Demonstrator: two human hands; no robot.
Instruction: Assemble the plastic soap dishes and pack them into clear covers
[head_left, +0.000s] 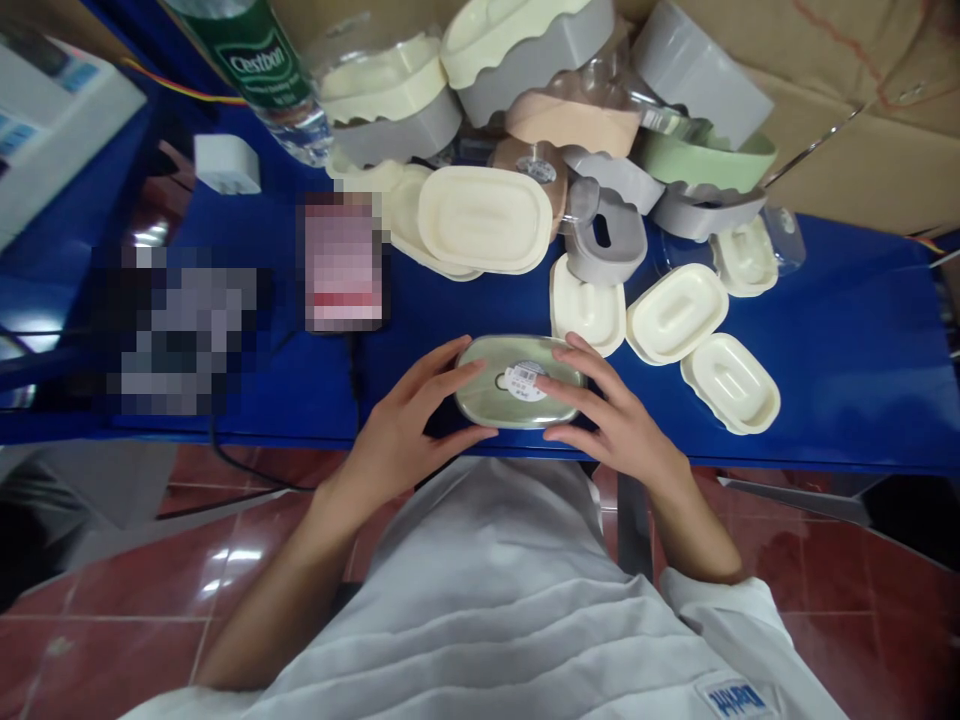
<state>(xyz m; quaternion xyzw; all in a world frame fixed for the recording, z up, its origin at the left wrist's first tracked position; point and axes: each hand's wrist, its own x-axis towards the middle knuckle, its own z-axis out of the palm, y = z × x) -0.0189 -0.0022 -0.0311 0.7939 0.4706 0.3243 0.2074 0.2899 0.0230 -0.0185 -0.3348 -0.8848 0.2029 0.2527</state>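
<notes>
Between both hands, at the front edge of the blue table, is an oval pale green box with a clear lid (480,400); a white barcode label is stuck on its top. My left hand (409,420) grips the box's left end, fingers on the top and thumb at the near side. On the right end, my right hand (619,425) holds it the same way, with a fingertip touching the label. Just beyond the right hand lie cream oval trays with a raised middle, one (587,305) close to the fingers, others (677,314) (731,384) further right.
Stacked cream, grey, peach and green plastic parts (525,60) fill the back of the blue table (847,340). A water bottle (255,70), a white plug adapter (226,164) and a blurred pink object (343,255) stand at the left. Brown cardboard (862,150) lies behind.
</notes>
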